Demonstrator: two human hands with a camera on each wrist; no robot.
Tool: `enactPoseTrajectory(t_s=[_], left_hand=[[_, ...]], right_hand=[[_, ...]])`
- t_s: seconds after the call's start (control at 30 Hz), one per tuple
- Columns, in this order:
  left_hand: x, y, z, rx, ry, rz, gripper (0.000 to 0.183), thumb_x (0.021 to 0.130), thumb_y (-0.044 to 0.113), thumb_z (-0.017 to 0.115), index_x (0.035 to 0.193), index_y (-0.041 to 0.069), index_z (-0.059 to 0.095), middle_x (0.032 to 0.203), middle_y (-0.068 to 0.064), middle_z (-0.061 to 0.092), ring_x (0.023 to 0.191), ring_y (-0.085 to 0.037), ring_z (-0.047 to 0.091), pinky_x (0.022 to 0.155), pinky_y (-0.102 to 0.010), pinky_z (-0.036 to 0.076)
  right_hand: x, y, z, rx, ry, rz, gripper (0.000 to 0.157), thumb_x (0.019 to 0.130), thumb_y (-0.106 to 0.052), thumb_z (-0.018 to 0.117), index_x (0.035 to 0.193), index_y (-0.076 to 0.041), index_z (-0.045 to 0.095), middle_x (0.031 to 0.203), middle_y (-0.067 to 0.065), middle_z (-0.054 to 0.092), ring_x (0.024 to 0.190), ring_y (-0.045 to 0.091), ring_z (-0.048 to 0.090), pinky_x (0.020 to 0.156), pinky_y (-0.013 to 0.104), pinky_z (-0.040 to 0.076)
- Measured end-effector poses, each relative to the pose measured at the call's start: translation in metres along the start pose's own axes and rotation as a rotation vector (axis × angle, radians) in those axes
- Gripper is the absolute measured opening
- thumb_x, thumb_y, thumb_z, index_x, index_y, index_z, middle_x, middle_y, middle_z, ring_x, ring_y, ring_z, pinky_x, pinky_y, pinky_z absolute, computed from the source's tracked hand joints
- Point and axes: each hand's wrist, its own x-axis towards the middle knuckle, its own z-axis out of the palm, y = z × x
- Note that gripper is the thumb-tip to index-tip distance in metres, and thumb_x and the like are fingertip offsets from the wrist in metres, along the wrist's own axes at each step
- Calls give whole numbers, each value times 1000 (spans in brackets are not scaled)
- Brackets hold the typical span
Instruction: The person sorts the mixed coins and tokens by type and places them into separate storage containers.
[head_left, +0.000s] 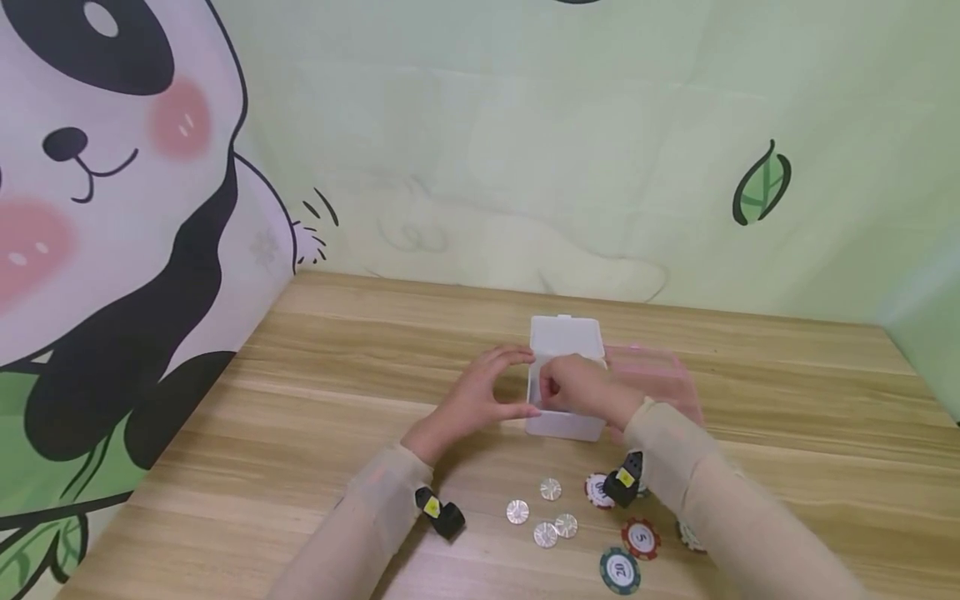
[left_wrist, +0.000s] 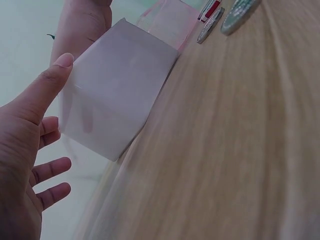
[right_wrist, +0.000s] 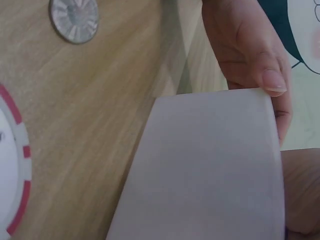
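A small white plastic box (head_left: 564, 426) stands on the table with its lid (head_left: 566, 336) raised at the back. My left hand (head_left: 480, 392) steadies the box at its left end, thumb on the front rim and index finger by the back corner. In the left wrist view its other fingers spread beside the box wall. My right hand (head_left: 581, 386) reaches down into the box with bent fingers. Its fingertips are hidden behind the walls, so I cannot tell whether they hold anything.
A translucent pink container (head_left: 660, 379) sits right of the box. Nearer me lie several silver coin-like discs (head_left: 517, 512), a red poker chip (head_left: 641, 538), a green poker chip (head_left: 620, 571) and a red-and-white chip (head_left: 597, 490). A panda-printed backdrop (head_left: 480, 167) rises behind the table.
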Motion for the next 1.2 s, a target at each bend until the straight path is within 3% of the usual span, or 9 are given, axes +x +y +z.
enactPoseTrajectory(t_s=[0.7,0.87,1.1,1.2], left_hand=[[0,2,1,25,14,13,69,72,31,83,132,11,55,141,-7,53,134,-26,45,114,-47,34],[0,3,1,20,22,27,68,72,30,84,131,10,56,140,-7,53,134,-26,46,114,-47,34],[-1,3,1,31,17,4,68,73,32,83,132,12,55,142,-6,52,135,-26,44,114,-48,33],[-2,3,1,35,15,1,68,73,33,82,132,12,55,143,-6,51,135,-26,44,114,-48,33]], right_hand=[[-2,2,3,-89,-6,83,13,84,-14,72,74,-11,63,69,-2,59,66,13,51,59,23,39],[-6,3,2,-71,42,69,12,85,-15,71,77,-12,63,70,-1,61,65,13,52,58,23,40],[-23,3,-4,37,174,1,6,87,-12,69,87,-8,65,82,3,68,73,13,58,67,27,49],[-36,-1,-8,90,205,29,6,90,-13,66,92,-7,66,85,3,67,75,13,57,68,26,50]])
